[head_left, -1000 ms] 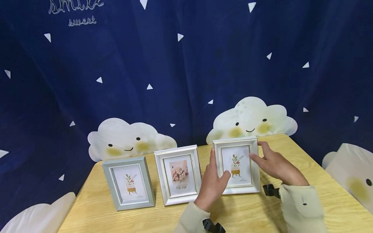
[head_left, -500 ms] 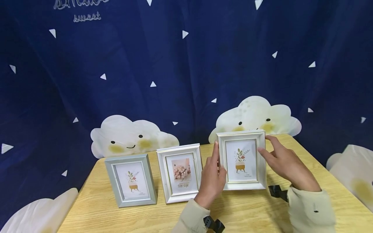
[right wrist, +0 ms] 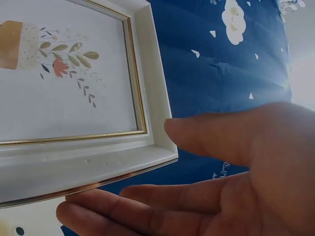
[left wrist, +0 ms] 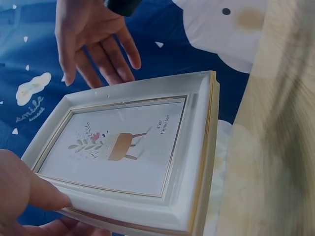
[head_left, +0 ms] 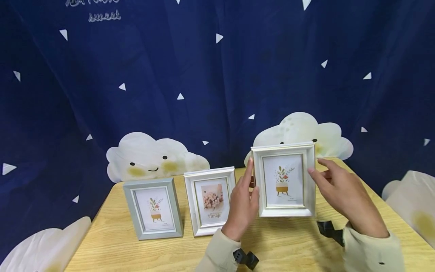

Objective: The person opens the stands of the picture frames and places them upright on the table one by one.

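Note:
A white picture frame [head_left: 283, 181] with a potted-plant print stands upright in my left hand [head_left: 240, 207], which grips its left edge, thumb in front and fingers behind. In the left wrist view the frame [left wrist: 123, 191] shows a gold line around its print, and curtain shows between it and the table. My right hand [head_left: 350, 198] is beside the right edge with its fingers extended. From the right wrist, the thumb [right wrist: 211, 132] lies close to the frame's corner; whether it touches cannot be told. To the left, a second white picture frame [head_left: 214, 204] holds a pink flower photo.
A grey-blue picture frame [head_left: 156, 211] stands farthest left on the wooden table [head_left: 112, 249]. Behind the table hangs a dark blue curtain [head_left: 190, 68] with white triangles and smiling clouds. Black wrist cameras [head_left: 246, 258] sit at both cuffs.
The white frame with the plant print has risen and moved slightly right. My right hand has loosened from its right edge and drawn away to the right. The head view has shifted slightly.

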Motion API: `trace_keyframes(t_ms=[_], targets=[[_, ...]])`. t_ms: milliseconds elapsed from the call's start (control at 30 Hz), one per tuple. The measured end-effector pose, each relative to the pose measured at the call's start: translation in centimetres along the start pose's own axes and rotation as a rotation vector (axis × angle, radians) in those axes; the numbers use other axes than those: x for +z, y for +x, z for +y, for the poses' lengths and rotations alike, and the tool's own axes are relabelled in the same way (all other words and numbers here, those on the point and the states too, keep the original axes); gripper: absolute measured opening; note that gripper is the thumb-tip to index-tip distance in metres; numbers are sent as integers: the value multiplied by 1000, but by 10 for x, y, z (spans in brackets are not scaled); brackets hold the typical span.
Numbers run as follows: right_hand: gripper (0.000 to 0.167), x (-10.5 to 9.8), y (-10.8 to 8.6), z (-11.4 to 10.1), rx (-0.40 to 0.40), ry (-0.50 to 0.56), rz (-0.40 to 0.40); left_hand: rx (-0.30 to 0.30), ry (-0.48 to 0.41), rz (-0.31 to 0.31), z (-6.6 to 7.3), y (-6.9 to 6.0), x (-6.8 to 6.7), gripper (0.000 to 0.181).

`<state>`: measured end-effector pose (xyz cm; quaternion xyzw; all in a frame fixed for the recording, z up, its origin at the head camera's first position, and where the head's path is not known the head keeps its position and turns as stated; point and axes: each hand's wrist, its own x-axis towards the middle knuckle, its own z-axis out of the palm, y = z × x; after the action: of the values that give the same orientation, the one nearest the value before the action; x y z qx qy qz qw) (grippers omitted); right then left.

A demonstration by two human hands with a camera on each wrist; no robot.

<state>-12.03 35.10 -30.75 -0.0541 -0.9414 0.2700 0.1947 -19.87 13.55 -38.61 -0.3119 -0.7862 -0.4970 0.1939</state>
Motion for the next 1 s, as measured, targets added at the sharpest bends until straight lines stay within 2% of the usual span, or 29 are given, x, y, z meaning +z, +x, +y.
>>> trace_keyframes(t_ms=[167,400,533,700,1000], targets=[[47,-5,-3,-8,-21,-6,96,2,-65,21,3,7,-6,79],[43,-3,-2,-13,-46,46,172,-26,-137,55,6,8,-10,76],[50,0,-3,-16,-27,107,133,-33,-154,54,11,7,-12,75],[64,6,-1,-18,24,157,66,-5,-160,57,16,7,-14,75],[64,28,14,-12,67,337,95,55,-91,104,25,3,-18,75]])
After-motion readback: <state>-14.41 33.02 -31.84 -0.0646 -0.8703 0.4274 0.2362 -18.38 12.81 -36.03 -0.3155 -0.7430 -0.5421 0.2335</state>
